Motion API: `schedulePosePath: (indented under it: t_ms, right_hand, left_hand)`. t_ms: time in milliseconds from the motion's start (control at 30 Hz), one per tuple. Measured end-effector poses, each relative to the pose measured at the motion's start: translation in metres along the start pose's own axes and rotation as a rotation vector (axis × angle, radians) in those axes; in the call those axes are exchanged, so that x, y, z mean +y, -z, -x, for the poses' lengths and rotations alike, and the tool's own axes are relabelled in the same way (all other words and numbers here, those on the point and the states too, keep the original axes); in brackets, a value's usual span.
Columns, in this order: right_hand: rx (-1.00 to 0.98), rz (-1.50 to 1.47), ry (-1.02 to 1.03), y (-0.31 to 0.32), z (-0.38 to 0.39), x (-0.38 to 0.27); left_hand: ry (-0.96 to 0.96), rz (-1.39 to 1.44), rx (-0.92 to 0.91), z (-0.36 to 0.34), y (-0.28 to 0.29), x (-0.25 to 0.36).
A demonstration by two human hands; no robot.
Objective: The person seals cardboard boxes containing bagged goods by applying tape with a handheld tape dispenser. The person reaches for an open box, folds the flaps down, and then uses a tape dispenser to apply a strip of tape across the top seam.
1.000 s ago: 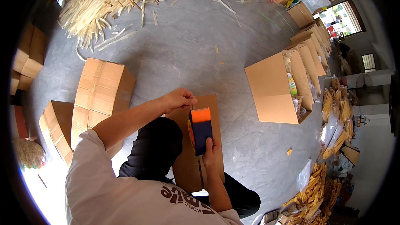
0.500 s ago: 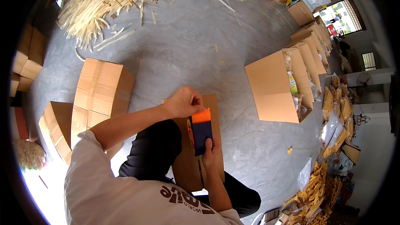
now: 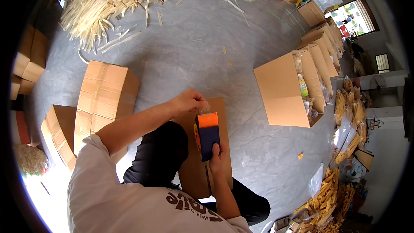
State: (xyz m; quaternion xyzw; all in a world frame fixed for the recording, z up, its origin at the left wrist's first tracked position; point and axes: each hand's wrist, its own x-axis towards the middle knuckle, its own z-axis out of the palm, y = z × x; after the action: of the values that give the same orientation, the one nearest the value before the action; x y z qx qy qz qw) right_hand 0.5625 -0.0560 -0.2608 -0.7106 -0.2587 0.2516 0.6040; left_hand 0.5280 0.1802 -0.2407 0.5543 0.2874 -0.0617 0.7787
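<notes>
My right hand [image 3: 218, 157] grips a dark blue and orange tape dispenser [image 3: 210, 144], its thumb lying along the blue side. The dispenser's orange end points away from me. Just beyond that end, my left hand [image 3: 190, 101] pinches a short piece of clear tape [image 3: 204, 109], which stretches between the fingers and the dispenser. Below both hands a closed brown cardboard box [image 3: 192, 172] lies between my knees, with a dark slit along its top. The dispenser covers part of this box.
Two cardboard boxes [image 3: 103, 88] stand at my left. Right of me, a row of open cartons [image 3: 282, 90] holds bagged goods. A heap of pale strips [image 3: 116, 4] spreads over the far floor. Tan bundles [image 3: 321, 203] are piled at the lower right.
My left hand has drawn back slightly from the dispenser's orange end, and a clear piece of tape now shows between them. The right hand and dispenser stay put.
</notes>
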Motion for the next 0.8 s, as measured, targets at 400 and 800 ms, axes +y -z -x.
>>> schedulePosePath:
  t_ms: [400, 800]
  right_hand:
    - [-0.059, 0.035, -0.142, 0.003, -0.008, -0.01]
    - [-0.14, 0.156, -0.322, 0.013, 0.017, -0.046]
  left_hand:
    - [-0.291, -0.353, 0.138, -0.021, 0.012, -0.019]
    - [-0.266, -0.623, 0.459, -0.095, 0.09, -0.009]
